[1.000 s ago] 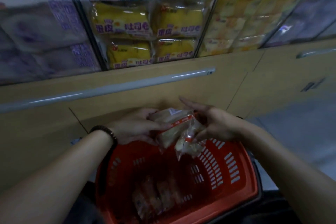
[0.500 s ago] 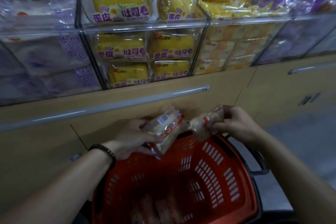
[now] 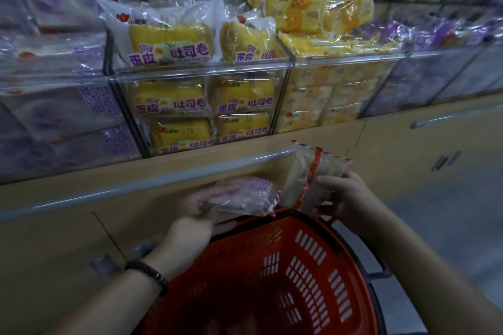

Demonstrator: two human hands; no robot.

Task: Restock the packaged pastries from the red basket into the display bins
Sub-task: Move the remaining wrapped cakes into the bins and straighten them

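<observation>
The red basket [image 3: 285,275] sits low in front of me, its far rim just under my hands. My left hand [image 3: 201,212] holds a clear-wrapped pastry pack with purple print [image 3: 250,196] lying flat above that rim. Gripped upright in my right hand [image 3: 343,196] is a second clear pastry pack with an orange-red stripe [image 3: 307,177], touching the first pack's right end. Clear display bins [image 3: 201,73] filled with yellow packaged rolls stand above and behind.
Bins with purple-printed packs [image 3: 68,106] lie at the left, paler yellow packs [image 3: 326,100] at the right. A wooden cabinet front with a long metal rail [image 3: 136,185] runs below the bins. Grey floor [image 3: 462,226] shows at the right.
Both hands have lifted their packs up from the basket toward the bins. The right hand's pack is now raised upright, and the view has tilted upward to show more of the bins.
</observation>
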